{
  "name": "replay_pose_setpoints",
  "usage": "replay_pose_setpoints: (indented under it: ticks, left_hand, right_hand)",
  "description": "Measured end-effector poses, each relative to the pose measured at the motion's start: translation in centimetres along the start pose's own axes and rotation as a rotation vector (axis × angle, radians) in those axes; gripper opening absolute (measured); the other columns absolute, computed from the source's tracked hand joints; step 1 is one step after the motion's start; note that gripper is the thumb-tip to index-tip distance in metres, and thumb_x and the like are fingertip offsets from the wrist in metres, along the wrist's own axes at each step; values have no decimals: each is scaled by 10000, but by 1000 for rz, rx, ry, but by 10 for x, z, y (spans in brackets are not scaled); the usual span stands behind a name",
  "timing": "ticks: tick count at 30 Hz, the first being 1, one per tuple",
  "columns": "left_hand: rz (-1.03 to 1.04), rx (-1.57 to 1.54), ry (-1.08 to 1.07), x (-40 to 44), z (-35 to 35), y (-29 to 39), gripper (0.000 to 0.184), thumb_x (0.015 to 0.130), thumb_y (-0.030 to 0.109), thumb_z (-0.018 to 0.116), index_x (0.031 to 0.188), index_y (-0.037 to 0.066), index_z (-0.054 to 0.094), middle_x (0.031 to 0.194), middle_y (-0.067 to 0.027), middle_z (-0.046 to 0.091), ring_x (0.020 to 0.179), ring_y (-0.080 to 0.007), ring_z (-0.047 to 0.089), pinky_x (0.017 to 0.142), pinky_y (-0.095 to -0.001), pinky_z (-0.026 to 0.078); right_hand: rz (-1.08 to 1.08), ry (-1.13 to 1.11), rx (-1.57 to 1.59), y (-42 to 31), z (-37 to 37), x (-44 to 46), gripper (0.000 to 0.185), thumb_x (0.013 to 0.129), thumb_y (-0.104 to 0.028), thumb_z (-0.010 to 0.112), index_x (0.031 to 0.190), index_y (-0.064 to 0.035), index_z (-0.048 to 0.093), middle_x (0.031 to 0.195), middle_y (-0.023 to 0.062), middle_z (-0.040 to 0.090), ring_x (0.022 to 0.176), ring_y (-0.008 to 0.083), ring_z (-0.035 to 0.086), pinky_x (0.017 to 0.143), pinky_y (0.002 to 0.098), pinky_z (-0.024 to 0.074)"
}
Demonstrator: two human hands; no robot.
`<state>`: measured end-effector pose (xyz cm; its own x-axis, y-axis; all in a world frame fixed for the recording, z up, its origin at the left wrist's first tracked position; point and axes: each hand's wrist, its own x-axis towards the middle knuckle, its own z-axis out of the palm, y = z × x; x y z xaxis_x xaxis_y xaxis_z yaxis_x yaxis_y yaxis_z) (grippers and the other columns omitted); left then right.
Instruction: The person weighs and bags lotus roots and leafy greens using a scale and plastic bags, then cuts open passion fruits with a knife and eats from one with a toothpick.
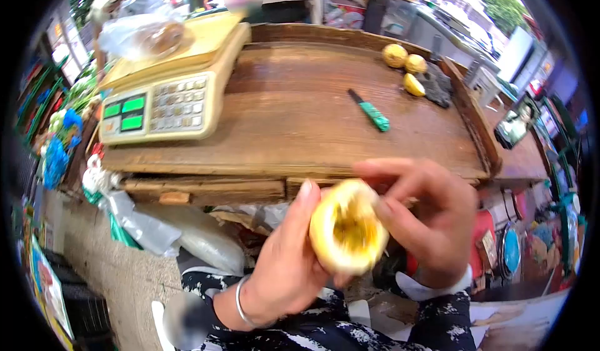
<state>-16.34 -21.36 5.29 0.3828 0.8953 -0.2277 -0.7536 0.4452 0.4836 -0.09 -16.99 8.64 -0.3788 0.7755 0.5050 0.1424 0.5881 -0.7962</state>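
A yellow passion fruit (pixel 319 238) with its top cut away faces me, dark yellow pulp showing inside a pale rim. My left hand (pixel 281 270) is closed round its left side and underside, thumb pointing up; a bangle circles that wrist. At the upper right of the rim is my right hand (pixel 431 217), its fingers bent and pinched in against the fruit's edge, slightly blurred. Both hands are in front of the wooden table's near edge. On the tabletop beyond lies a knife (pixel 375 117) with a green handle and dark blade.
A raised rim borders the wooden table (pixel 300 107). A scale (pixel 169 104) at the left bears a plastic bag (pixel 140 35). Yellow fruits (pixel 395 55) and a dark cloth (pixel 437 85) lie far right. A phone (pixel 516 125) stands beyond the right rim; plastic bags (pixel 140 220) hang lower left.
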Motion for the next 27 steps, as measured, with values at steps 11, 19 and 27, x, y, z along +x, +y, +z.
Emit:
replay_pose_setpoints:
  ticks: [11, 19, 27]
  left_hand:
    - [-91, 407, -159, 201, 38, -33, 416, 950, 401, 424, 1087, 23, 531, 926, -95, 608, 727, -184, 605, 651, -309, 534]
    - [-59, 521, -214, 214, 49, -44, 355, 929, 275, 508, 1158, 5, 479, 1076, -100, 533, 865, -171, 551, 634, -290, 521]
    - [290, 756, -20, 62, -30, 102, 246, 909, 207, 549, 1053, 8, 556, 989, -74, 595, 845, -145, 603, 696, -264, 516]
  right_hand:
    - [228, 499, -3, 123, -115, 1, 103, 852, -47, 595, 800, 20, 537, 964, 133, 658, 758, 70, 570, 655, 216, 477]
    - [343, 794, -377, 180, -188, -17, 176, 839, -136, 643, 749, -3, 572, 719, 43, 607, 632, 74, 554, 527, 201, 438]
    - [263, 585, -797, 192, -193, -15, 223, 860, -175, 603, 769, 27, 582, 671, 32, 544, 674, 101, 482, 638, 261, 416]
